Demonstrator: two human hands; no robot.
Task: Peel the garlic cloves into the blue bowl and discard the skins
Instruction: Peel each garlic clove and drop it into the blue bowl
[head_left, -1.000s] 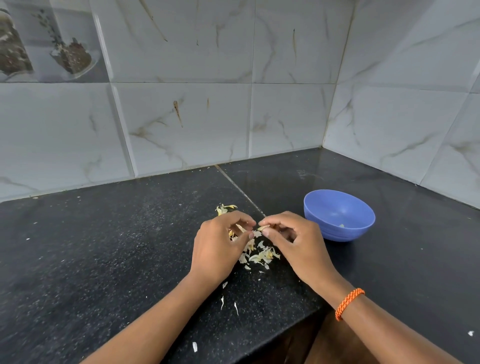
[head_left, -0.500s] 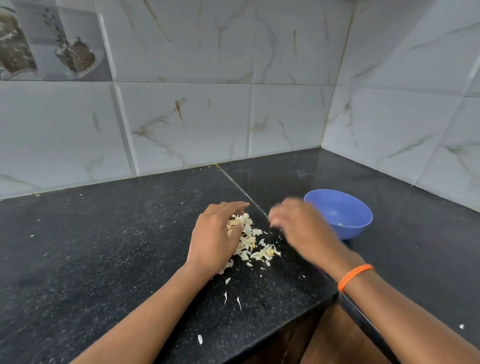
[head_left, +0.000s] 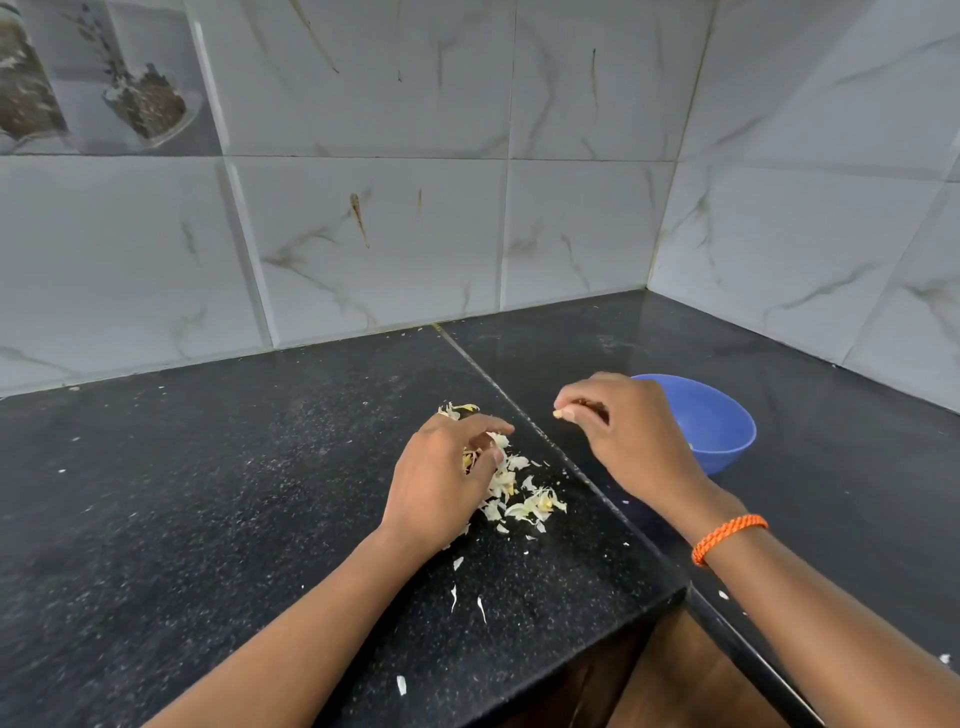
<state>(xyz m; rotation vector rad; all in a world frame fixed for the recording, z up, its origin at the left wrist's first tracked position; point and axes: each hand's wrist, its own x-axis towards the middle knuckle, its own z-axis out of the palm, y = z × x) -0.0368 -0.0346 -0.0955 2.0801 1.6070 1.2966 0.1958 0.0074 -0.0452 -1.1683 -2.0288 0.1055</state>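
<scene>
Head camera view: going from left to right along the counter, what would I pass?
Left hand → pile of garlic skins → right hand, pinching a small pale bit → blue bowl → orange wristband nearer the camera.

Right hand (head_left: 631, 436) back from bowl (head_left: 727, 431)

No readable text, labels, brands or nos. anywhere in view. The picture tile (head_left: 98, 78) on the wall at upper left shows only a printed image, no lettering. The blue bowl (head_left: 722, 431) carries no visible mark.
</scene>
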